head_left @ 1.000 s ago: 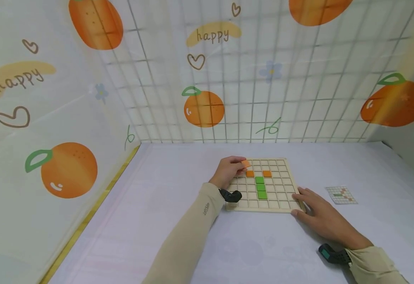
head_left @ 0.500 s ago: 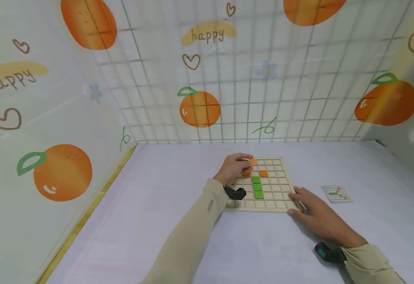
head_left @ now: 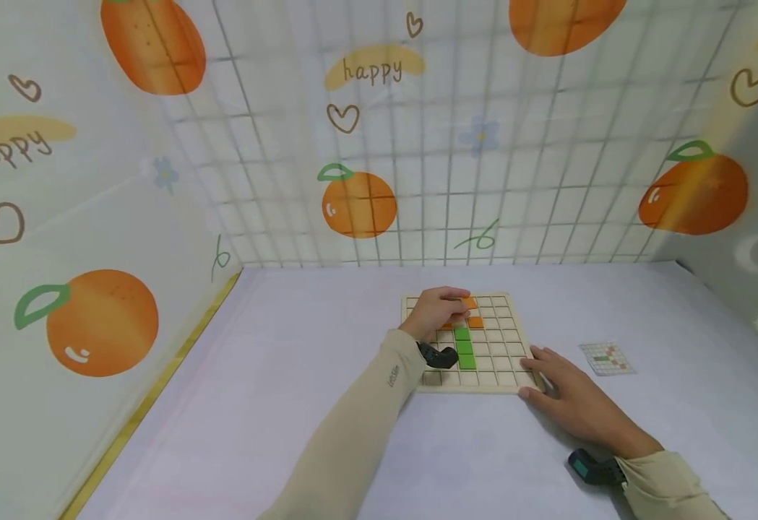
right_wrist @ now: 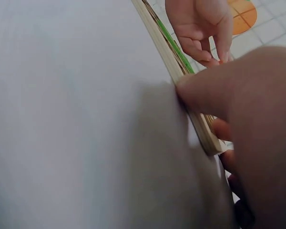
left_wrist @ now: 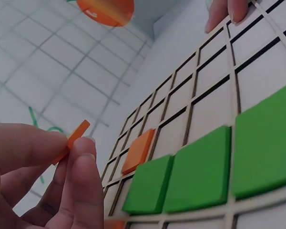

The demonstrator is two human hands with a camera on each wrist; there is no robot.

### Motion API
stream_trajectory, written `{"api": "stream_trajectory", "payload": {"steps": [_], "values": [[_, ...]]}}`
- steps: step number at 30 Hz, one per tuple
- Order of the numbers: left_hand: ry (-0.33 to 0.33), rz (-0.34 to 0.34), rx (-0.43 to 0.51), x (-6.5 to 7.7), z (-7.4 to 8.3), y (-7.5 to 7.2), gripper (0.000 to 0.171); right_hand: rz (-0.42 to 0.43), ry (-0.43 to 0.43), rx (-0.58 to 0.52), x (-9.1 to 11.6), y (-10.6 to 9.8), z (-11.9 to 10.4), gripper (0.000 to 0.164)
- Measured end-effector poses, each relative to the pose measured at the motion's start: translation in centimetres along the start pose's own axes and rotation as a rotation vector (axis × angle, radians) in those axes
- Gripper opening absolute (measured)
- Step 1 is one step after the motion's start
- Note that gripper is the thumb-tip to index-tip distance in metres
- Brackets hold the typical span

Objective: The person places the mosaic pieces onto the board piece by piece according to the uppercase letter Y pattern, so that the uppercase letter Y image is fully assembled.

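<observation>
In the head view a square wooden grid board [head_left: 498, 370] lies on the table. My left hand [head_left: 432, 315] is over its far part and pinches an orange square tile [left_wrist: 79, 131] between thumb and fingers, edge-on above the grid in the left wrist view. A column of green tiles [head_left: 463, 348] sits in the cells. One orange tile [left_wrist: 138, 151] lies beyond them on the right, and another orange tile [head_left: 446, 327] is mostly hidden by the left hand. My right hand [head_left: 576, 404] rests at the board's near right corner, thumb touching the front edge, fingers along the right side.
A small pattern card [head_left: 606, 358] with a printed grid lies right of the board. The white tabletop [head_left: 287, 347] meets a tiled, fruit-printed curtain [head_left: 418, 166] at the back. A yellow strip [head_left: 151, 397] runs along the left edge.
My left hand has moved right across the board's far rows with the orange tile. The right hand stays at the corner. The head view has turned slightly right.
</observation>
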State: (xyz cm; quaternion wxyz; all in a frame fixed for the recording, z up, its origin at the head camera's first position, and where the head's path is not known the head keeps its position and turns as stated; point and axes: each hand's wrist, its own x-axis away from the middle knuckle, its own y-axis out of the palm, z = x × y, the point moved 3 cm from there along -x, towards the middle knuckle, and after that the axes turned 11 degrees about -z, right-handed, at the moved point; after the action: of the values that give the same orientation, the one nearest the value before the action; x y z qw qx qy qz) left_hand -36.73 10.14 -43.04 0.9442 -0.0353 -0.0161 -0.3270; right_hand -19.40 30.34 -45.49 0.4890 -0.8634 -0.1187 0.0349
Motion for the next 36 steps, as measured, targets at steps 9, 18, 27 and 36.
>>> {"api": "stream_trajectory", "payload": {"steps": [9,18,27,36], "values": [[0.025,0.087,0.067,-0.7,-0.3,1.3,0.029,0.021,-0.006,0.018,0.1,0.0,-0.2,0.06],[0.01,0.148,-0.038,-1.5,-0.4,2.1,0.025,0.016,-0.005,0.016,0.0,0.1,-0.1,0.062],[0.007,0.144,-0.337,-1.6,0.2,3.1,0.025,0.018,-0.015,-0.001,-0.1,0.1,0.1,0.062],[-0.021,0.143,-0.436,-2.3,-0.2,3.3,0.022,0.015,0.001,0.017,-0.1,0.1,-0.1,0.062]]}}
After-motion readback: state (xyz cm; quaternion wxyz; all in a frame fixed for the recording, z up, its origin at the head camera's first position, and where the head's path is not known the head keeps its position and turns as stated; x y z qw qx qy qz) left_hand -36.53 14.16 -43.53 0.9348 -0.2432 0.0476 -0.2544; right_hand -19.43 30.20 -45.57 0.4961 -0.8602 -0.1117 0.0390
